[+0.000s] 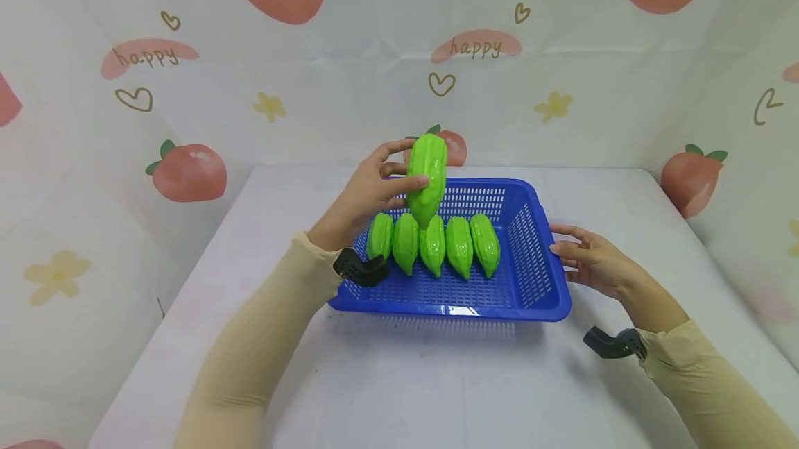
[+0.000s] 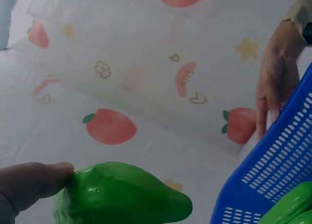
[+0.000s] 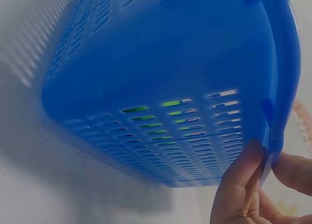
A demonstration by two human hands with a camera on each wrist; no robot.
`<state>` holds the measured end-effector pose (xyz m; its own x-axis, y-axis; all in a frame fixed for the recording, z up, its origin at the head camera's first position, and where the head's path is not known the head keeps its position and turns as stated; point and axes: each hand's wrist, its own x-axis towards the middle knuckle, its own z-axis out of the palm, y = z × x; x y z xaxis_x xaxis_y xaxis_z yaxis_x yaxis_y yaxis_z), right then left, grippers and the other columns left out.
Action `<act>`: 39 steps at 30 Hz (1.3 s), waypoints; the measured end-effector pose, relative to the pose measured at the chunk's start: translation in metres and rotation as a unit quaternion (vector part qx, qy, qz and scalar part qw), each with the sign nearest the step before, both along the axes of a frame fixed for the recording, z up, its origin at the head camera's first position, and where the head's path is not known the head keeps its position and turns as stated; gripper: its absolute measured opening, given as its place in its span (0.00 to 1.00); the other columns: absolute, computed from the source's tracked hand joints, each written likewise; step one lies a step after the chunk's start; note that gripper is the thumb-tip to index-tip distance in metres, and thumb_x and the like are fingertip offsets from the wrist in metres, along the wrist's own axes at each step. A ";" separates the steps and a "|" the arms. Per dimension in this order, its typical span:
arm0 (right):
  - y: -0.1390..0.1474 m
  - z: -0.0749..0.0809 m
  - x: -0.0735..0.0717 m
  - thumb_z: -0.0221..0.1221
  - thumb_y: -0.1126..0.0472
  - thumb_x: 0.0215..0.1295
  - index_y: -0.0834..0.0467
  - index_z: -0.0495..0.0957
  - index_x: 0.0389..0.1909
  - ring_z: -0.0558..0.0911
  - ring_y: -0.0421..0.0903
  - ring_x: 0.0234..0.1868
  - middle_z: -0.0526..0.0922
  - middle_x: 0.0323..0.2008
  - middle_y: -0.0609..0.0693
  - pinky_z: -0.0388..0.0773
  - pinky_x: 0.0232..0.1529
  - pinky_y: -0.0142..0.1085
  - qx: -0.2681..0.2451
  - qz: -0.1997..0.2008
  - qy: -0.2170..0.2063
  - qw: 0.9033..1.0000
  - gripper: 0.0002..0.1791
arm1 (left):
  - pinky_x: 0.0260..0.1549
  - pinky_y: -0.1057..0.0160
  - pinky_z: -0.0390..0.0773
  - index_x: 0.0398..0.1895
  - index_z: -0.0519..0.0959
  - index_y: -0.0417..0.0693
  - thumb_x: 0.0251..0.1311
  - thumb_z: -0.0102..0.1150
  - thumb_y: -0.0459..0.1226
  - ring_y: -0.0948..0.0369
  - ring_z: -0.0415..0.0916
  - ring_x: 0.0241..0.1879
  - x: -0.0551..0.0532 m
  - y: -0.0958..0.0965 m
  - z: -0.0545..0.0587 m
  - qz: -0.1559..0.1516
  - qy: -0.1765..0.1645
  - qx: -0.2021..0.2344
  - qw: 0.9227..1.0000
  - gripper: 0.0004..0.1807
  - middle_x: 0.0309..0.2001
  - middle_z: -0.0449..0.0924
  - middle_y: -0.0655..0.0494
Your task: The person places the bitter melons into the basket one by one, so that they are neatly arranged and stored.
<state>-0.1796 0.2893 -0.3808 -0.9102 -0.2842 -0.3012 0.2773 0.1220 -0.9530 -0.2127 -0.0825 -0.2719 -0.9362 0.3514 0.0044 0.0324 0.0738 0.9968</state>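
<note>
My left hand (image 1: pixel 365 196) holds a bright green, ridged bitter melon (image 1: pixel 429 168) above the blue basket, pointed tip down, with the thumb on its near side. In the left wrist view the thumb (image 2: pixel 36 182) presses on the glossy melon (image 2: pixel 126 195). Several more bitter melons (image 1: pixel 459 248) lie side by side in a row in the slotted plastic basket (image 1: pixel 399 309), towards its left. At the basket's right end, my right hand (image 1: pixel 593 263) pinches the rim (image 3: pixel 287 73) between thumb and fingers, as the right wrist view shows.
The basket stands on a table with a white cover (image 1: pixel 399 386). Behind and at the sides hangs a white cloth backdrop (image 1: pixel 362 88) printed with peaches, flowers and hearts. Each wrist wears a dark strap mount (image 1: pixel 614 343) over a beige sleeve (image 1: pixel 711 373).
</note>
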 end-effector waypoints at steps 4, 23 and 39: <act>0.000 -0.001 0.000 0.53 0.59 0.72 0.50 0.57 0.66 0.84 0.39 0.40 0.84 0.40 0.38 0.83 0.44 0.34 0.004 0.001 0.002 1.000 0.25 | 0.50 0.51 0.80 0.70 0.61 0.59 0.60 0.64 0.37 0.52 0.76 0.55 -0.007 0.021 -0.011 -0.019 -0.021 0.011 1.000 0.35 0.61 0.71 0.46; 0.001 -0.001 -0.002 0.54 0.58 0.72 0.44 0.61 0.60 0.83 0.39 0.41 0.84 0.40 0.38 0.82 0.45 0.35 0.004 0.009 -0.001 1.000 0.20 | 0.49 0.49 0.81 0.71 0.59 0.50 0.57 0.67 0.34 0.54 0.79 0.49 -0.024 0.092 -0.068 -0.018 -0.148 -0.002 0.989 0.39 0.53 0.76 0.44; 0.002 0.000 -0.002 0.53 0.58 0.72 0.41 0.62 0.58 0.84 0.38 0.41 0.85 0.40 0.37 0.82 0.45 0.35 0.001 0.009 -0.003 1.000 0.19 | 0.47 0.49 0.82 0.66 0.64 0.48 0.54 0.70 0.36 0.48 0.78 0.53 -0.029 0.124 -0.096 -0.013 -0.164 -0.034 0.986 0.37 0.57 0.71 0.44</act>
<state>-0.1812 0.2909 -0.3812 -0.9033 -0.2991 -0.3075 0.2810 0.1292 -0.9510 -0.2414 0.0414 -0.3676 -0.8737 0.3652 -0.3215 -0.2880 0.1443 0.9467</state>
